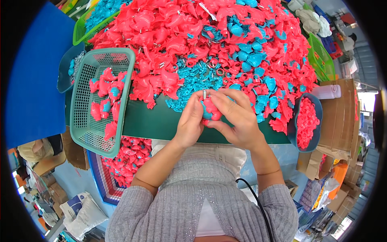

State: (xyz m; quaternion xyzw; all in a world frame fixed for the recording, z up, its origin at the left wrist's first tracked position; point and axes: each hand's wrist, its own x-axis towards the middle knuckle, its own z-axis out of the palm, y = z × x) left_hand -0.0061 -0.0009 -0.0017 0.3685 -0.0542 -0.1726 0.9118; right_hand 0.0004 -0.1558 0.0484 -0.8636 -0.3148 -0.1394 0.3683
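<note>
Between both hands, above the table's front edge, is a small rounded red and blue plastic piece (212,111) with a metal pin (204,94) standing up at its top. My left hand (191,119) is closed on its left side, thumb and fingers pressed against it. My right hand (238,117) grips it from the right, thumb below and fingers over the top. Just beyond the hands lies a heap of small blue plastic parts (196,76). Red rings (226,71) and blue shell-shaped pieces (254,59) are scattered to its right.
A large pile of red plastic shells (161,30) covers the green table (153,121). At left stands a green basket (76,105) with red-blue pieces, beside a bowl of metal parts (64,74). A dark bowl (293,135) of small red parts sits right, near a bottle (327,92) and cardboard box (342,117).
</note>
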